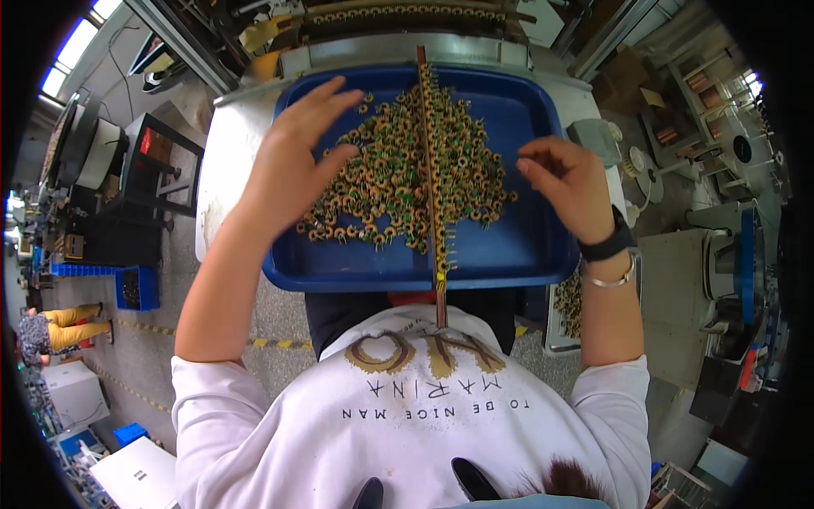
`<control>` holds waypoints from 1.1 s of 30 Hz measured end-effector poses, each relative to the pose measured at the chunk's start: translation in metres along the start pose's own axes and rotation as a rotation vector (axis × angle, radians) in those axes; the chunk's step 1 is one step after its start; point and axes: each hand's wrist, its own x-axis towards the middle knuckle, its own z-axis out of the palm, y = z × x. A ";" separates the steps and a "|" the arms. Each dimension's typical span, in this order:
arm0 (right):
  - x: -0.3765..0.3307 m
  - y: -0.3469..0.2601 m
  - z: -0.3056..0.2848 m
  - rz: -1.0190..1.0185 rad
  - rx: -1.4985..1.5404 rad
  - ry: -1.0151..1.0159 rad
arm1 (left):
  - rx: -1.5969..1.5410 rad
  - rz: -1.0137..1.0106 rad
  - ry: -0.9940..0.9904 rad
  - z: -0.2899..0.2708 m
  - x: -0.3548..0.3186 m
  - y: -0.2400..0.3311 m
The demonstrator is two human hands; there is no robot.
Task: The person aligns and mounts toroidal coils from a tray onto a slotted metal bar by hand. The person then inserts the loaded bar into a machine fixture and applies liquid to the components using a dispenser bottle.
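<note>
A blue tray (500,270) holds a heap of small ring-shaped coils (377,182), copper-coloured and green with thin wire leads. Across the heap, from the far rim to past the near rim, lies a long narrow brown rail (440,297) with a row of these coils set along it. My left hand (297,140) hovers above the heap's left side, fingers spread and holding nothing. Over the tray's right part is my right hand (572,182), fingers curled and the thumb close to the index fingertip. Whatever may be between those fingertips is too small to make out.
The tray rests on a white table (225,161), with a machine frame (381,51) behind it. A metal tray of more coils (566,310) stands lower at the right. A grey box (593,140) sits beside the blue tray. Far left, a person (64,331) is bent over.
</note>
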 end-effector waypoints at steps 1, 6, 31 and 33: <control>0.015 0.010 -0.003 0.015 0.046 -0.005 | -0.110 -0.091 0.003 0.001 0.007 -0.019; 0.090 0.049 -0.030 0.128 0.333 0.049 | -1.238 -0.740 0.305 0.010 0.050 -0.115; 0.229 0.116 -0.008 -0.114 0.348 0.489 | -1.272 -0.625 0.877 0.047 0.100 -0.185; 0.240 0.147 -0.013 -0.084 0.408 0.455 | -1.253 -0.479 0.836 0.055 0.088 -0.194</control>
